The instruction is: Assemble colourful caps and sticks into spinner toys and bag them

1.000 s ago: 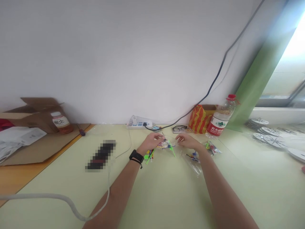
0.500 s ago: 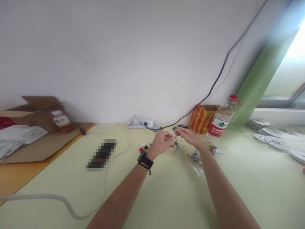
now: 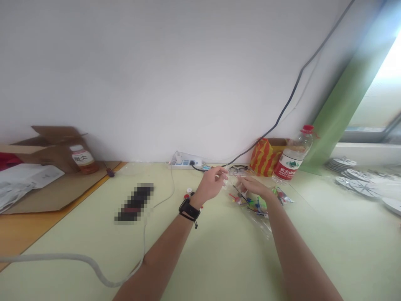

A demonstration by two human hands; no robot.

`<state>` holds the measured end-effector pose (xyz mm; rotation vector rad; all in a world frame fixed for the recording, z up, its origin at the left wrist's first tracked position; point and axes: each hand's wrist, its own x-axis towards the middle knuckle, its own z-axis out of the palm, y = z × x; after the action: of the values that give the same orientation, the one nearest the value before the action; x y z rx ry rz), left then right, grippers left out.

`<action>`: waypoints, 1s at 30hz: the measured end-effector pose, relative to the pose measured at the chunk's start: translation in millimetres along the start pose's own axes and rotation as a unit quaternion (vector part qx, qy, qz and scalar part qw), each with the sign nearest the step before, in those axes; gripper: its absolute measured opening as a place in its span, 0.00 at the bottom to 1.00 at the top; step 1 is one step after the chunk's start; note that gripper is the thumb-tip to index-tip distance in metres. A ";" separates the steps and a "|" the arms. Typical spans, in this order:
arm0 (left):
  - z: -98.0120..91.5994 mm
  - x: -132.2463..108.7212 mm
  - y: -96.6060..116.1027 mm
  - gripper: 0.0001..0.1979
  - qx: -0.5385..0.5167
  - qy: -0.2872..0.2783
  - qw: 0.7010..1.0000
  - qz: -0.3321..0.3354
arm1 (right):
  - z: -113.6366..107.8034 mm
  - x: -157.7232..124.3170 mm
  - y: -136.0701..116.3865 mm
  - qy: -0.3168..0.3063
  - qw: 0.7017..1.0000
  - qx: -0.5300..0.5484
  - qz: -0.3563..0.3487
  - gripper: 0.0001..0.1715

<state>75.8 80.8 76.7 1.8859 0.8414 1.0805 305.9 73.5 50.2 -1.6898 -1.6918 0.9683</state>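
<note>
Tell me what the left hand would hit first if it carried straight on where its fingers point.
Probably the glasses: the left hand points right and toward the wall, and they lie just past its fingertips, with the striped bag further on. Depth is hard to judge.

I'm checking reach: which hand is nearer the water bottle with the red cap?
Right. The right hand lies just left of the water bottle, a little nearer the camera; the left hand, with the watch, is farther left, beyond the right hand.
</note>
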 end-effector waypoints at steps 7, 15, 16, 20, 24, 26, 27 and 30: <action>-22.9 6.0 3.0 0.07 -0.015 0.060 0.998 -0.031 | -10.4 1.1 1.7 0.007 0.999 -0.026 -0.030 0.19; -47.1 10.0 5.4 0.13 -0.073 0.144 0.982 -0.099 | 13.6 7.9 -1.5 -0.108 0.989 -0.035 -0.094 0.14; -48.1 9.8 3.9 0.16 -0.078 0.152 0.980 -0.104 | 15.5 8.2 -1.2 -0.125 0.987 -0.039 -0.093 0.14; -46.6 8.1 -9.6 0.30 -0.113 0.172 0.972 -0.113 | 14.4 4.8 0.0 -0.168 0.981 -0.060 -0.073 0.09; -40.5 6.7 -30.7 0.26 -0.141 0.192 0.963 -0.126 | 1.5 -2.0 2.4 -0.178 0.980 -0.080 -0.033 0.07; -37.3 6.4 -39.5 0.16 -0.144 0.177 0.963 -0.145 | -5.5 -3.7 3.2 -0.152 0.985 -0.076 -0.020 0.10; -35.7 6.2 -42.7 0.12 -0.147 0.163 0.964 -0.151 | -8.3 -3.9 3.2 -0.129 0.989 -0.066 -0.019 0.09; -29.8 4.9 -47.0 0.11 -0.161 0.122 0.967 -0.153 | -10.9 -2.9 1.2 -0.050 0.998 -0.018 -0.019 0.12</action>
<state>43.7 115.9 47.4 1.3232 0.9905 1.1849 315.6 71.7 55.9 -1.6511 -1.8095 1.0245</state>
